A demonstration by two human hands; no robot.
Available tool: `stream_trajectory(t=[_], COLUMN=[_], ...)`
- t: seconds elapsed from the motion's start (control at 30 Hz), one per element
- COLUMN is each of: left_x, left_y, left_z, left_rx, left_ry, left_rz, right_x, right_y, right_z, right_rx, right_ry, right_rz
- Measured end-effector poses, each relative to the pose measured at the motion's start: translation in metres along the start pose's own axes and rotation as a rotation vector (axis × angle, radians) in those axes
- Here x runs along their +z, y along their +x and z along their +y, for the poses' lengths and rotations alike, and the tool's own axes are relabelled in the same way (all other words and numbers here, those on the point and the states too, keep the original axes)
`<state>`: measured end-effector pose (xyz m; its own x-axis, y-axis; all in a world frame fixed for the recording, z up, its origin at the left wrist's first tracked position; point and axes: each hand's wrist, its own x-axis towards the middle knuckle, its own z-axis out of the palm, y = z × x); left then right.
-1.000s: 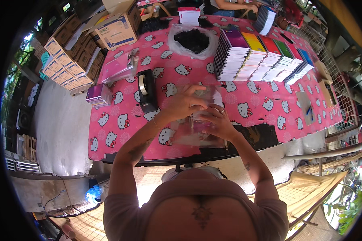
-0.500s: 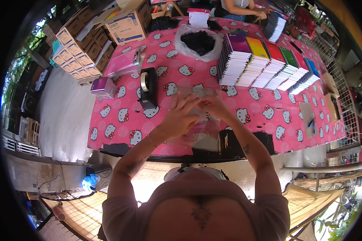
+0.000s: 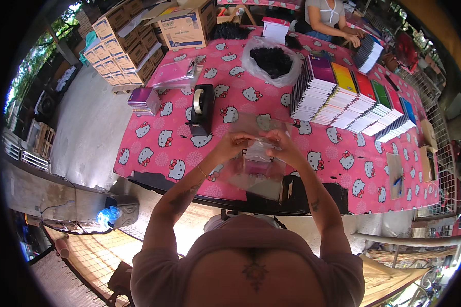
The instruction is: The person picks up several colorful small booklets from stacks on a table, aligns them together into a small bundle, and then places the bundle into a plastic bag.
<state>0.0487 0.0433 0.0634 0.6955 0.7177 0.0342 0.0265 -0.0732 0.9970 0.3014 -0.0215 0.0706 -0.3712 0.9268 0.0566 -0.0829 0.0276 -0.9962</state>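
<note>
A clear plastic bag [image 3: 261, 188] lies on the table in front of me, with some print and a pinkish patch showing through it. My left hand [image 3: 233, 145] pinches the bag's upper part from the left. From the other side my right hand [image 3: 283, 147] also pinches the plastic, its fingertips close to those of the left. Glare hides the exact fold between the fingers. Beyond my left hand stands a black tape dispenser [image 3: 202, 115] with a roll of tape in it.
Rows of stacked notebooks [image 3: 317, 94] with coloured covers stand at the right. A plastic bag of black material [image 3: 272, 59] sits at the back, small purple booklets [image 3: 143, 101] at the left. Cardboard boxes [image 3: 187, 25] rise behind. Another person [image 3: 325, 20] handles notebooks at far right.
My hands have drawn slightly apart, from overlapping on the plastic to pinching it from both sides. The view has shifted, so the table's things appear farther right and lower.
</note>
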Motion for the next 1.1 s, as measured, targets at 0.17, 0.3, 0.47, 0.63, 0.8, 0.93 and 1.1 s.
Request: stream_trajectory(t=[0.17,0.3,0.47,0.63,0.8,0.93,1.1], left_x=[0.014,0.021,0.025,0.032,0.035,-0.002,-0.083], left_y=[-0.026,-0.035,-0.031,0.002,0.018,0.026,0.001], left_z=[0.045,0.037,0.043,0.057,0.045,0.017,0.001], left_rx=[0.493,0.693,0.534,0.114,0.121,-0.184,0.227], left_ry=[0.742,1.009,0.741,0.82,0.856,0.137,0.988], left_rz=[0.073,0.073,-0.006,-0.012,0.032,-0.098,0.995], right_x=[0.053,0.058,0.068,0.077,0.041,0.045,0.049], right_y=[-0.04,-0.044,-0.041,-0.035,-0.018,-0.013,-0.01], right_z=[-0.029,0.004,0.008,0.002,-0.006,-0.003,0.024], right_rx=[-0.178,-0.43,-0.298,-0.207,-0.097,0.17,0.012], right_ry=[-0.551,-0.972,-0.733,-0.722,-0.495,0.021,-0.144], right_rz=[0.248,0.334,0.459,0.591,0.539,0.481,0.637])
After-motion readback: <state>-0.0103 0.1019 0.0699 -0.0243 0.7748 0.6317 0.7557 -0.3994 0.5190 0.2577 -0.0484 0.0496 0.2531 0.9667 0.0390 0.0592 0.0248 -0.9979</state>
